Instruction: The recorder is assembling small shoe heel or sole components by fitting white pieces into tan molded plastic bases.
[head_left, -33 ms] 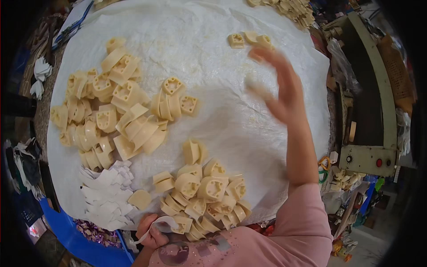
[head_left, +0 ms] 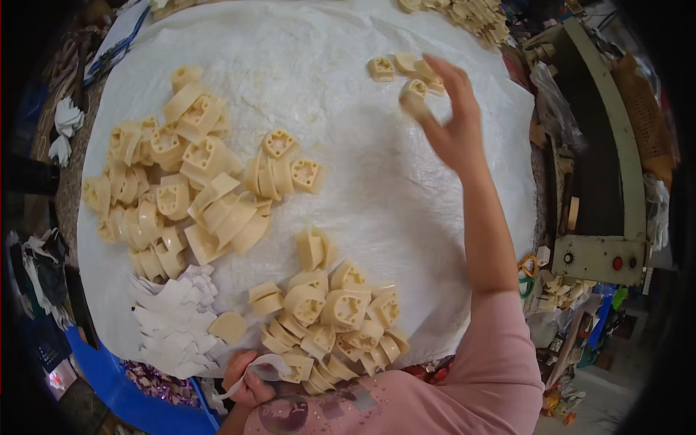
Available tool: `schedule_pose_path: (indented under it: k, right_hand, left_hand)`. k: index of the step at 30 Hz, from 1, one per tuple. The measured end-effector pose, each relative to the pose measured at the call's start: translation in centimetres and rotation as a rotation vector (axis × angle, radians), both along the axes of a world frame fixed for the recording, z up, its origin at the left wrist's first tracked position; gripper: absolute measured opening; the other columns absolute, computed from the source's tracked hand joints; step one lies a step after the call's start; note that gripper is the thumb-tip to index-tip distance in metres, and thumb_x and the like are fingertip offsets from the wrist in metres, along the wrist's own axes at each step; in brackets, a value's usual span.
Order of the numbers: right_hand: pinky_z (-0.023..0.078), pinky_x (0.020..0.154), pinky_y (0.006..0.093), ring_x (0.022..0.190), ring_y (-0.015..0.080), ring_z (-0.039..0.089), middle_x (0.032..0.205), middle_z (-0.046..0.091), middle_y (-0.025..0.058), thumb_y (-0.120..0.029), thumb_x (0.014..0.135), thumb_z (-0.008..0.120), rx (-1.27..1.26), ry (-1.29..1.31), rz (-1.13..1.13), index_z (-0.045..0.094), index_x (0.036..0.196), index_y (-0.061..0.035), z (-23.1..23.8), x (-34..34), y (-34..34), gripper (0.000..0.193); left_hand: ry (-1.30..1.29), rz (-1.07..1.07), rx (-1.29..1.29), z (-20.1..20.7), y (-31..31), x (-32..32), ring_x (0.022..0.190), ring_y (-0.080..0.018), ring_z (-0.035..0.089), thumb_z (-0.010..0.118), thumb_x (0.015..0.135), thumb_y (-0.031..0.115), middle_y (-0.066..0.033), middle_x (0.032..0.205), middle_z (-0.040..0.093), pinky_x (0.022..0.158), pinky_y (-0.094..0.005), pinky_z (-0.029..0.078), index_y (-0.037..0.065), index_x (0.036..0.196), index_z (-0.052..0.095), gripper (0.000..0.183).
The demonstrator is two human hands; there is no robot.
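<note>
My left hand (head_left: 250, 384), low at the front edge, is closed on a white curved strip (head_left: 270, 362), thin and bent, beside a pile of cream moulded plastic pieces (head_left: 344, 308). At the far right of the sheet, my right hand (head_left: 460, 127) reaches out with thumb and fingers apart. It is over a small group of cream pieces (head_left: 381, 69). Another cream piece (head_left: 415, 88), showing small holes, lies by the blurred thumb tip; whether they touch I cannot tell.
A white sheet (head_left: 362, 196) covers the table. A larger pile of cream pieces (head_left: 174, 196) lies left, above a stack of white strips (head_left: 170, 319) and a flat cream piece (head_left: 228, 328). A blue bin (head_left: 109, 377) stands front left, a green machine (head_left: 591, 254) right.
My right hand has shifted slightly left, its thumb moving up toward the cream pieces. A cream piece with holes now shows by the thumb. My left hand has stayed put.
</note>
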State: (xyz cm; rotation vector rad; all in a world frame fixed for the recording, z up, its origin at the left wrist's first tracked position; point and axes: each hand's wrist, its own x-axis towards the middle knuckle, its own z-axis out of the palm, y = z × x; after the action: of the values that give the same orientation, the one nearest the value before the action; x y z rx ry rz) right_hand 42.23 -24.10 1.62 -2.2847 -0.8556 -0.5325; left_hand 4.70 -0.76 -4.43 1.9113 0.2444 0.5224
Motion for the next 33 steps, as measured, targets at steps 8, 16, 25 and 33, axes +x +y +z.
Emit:
schedule_pose_path:
  k: [8, 16, 25, 33]
  right_hand:
    - [0.030, 0.095, 0.0548, 0.128, 0.0347, 0.028, 0.138, 0.036, 0.0079, -0.055, 0.079, 0.057, -0.575, 0.056, -0.445, 0.054, 0.126, -0.0336, -6.7, 8.0, 0.3, 0.052]
    - [0.039, 0.088, 0.0395, 0.106, 0.0285, 0.050, 0.113, 0.058, 0.0068, -0.032, 0.085, 0.054, -0.067, 0.373, -0.387, 0.066, 0.108, -0.0215, -6.2, 12.8, -4.5, 0.027]
    - [0.046, 0.084, 0.0365, 0.099, 0.0318, 0.051, 0.114, 0.057, 0.0033, -0.019, 0.083, 0.054, -0.321, -0.134, -0.296, 0.065, 0.099, -0.0131, -6.7, 8.0, -2.6, 0.021]
    - [0.048, 0.083, 0.0411, 0.098, 0.0334, 0.051, 0.118, 0.055, 0.0064, -0.018, 0.079, 0.059, -0.390, 0.048, -0.503, 0.064, 0.102, -0.0144, -5.5, 5.9, -3.2, 0.024]
  left_hand:
    - [0.053, 0.069, 0.040, -0.6, -0.2, -0.8, 0.060, -0.0261, 0.054, 0.041, 0.089, 0.016, -0.0194, 0.072, 0.058, 0.056, -0.0350, 0.043, -0.008, 0.098, 0.054, 0.028]
    - [0.069, 0.099, 0.013, -0.7, -0.5, -0.7, 0.061, -0.0262, 0.055, 0.040, 0.091, 0.018, -0.0191, 0.073, 0.060, 0.056, -0.0348, 0.043, -0.007, 0.097, 0.053, 0.029]
    - [0.090, 0.121, 0.054, -0.5, -0.5, -0.8, 0.061, -0.0260, 0.055, 0.042, 0.092, 0.021, -0.0188, 0.073, 0.060, 0.055, -0.0344, 0.043, -0.007, 0.098, 0.054, 0.031]
    - [0.071, 0.095, 0.077, -0.1, -0.4, -0.4, 0.060, -0.0254, 0.055, 0.042, 0.090, 0.016, -0.0187, 0.071, 0.059, 0.055, -0.0335, 0.043, -0.008, 0.097, 0.055, 0.029]
